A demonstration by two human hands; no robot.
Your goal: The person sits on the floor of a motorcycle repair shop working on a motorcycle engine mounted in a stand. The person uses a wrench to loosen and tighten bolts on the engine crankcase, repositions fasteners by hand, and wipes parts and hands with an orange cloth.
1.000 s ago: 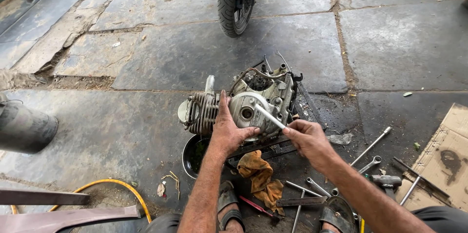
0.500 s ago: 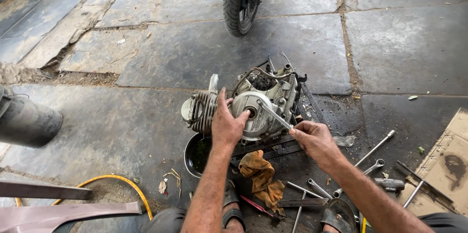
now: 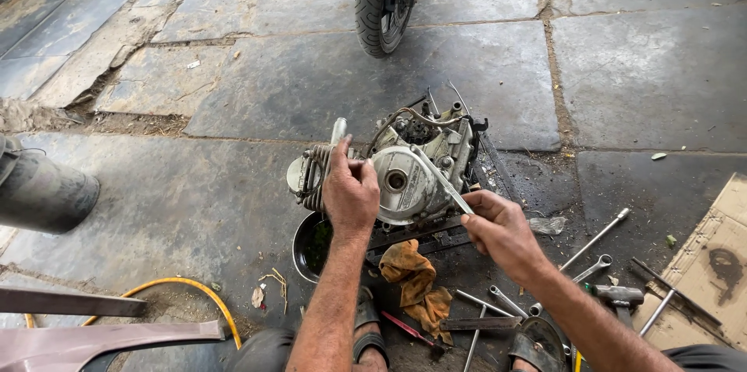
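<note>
a head-worn camera looks down at a person crouched on a stone-slab floor, working on a small motorcycle engine (image 3: pixel 405 173) that sits on the ground just ahead of the feet. the engine is grey and grimy, with a finned cylinder on its left end and a round side cover facing up.

the left hand (image 3: pixel 350 193) rests on the engine where the fins meet the cover, its fingers curled and pressed against the metal; what, if anything, it grips underneath cannot be told. the right hand (image 3: pixel 502 228) is closed around the lower end of a long thin metal tool (image 3: pixel 442 179), pinched between thumb and fingers. the tool slants up and to the left, its tip reaching the top of the round cover.

below the engine sits a dark round pan (image 3: pixel 305 246), partly under the left forearm. an orange rag (image 3: pixel 416 279) lies crumpled between the two arms. spanners and sockets (image 3: pixel 591 263) are scattered on the floor to the right, near a piece of stained cardboard (image 3: pixel 712 271). a yellow hose (image 3: pixel 183 290) curves at lower left. farther off — at the top of the view — stands the rear wheel (image 3: pixel 377 6) of a parked motorcycle.
</note>
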